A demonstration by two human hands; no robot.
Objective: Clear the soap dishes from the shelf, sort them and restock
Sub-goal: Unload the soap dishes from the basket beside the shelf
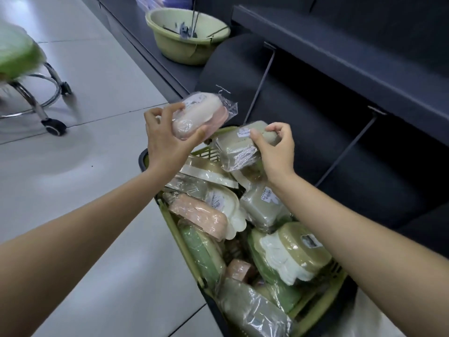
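The left hand (167, 132) gripped a pink soap dish (201, 116), long side toward two o'clock; the right hand (274, 147) pinched a green soap dish (237, 148) nearer the shelf (340, 52), above the basket (170, 215)

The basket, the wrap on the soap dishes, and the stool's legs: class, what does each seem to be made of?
Basket: looks like moulded plastic, matt olive green, with slotted lattice walls. Wrap on the pink soap dish in the left hand: thin clear film, glossy and crinkled, showing glare. Stool's legs: probably chromed metal tube, bright and mirror-like, on dark castors.
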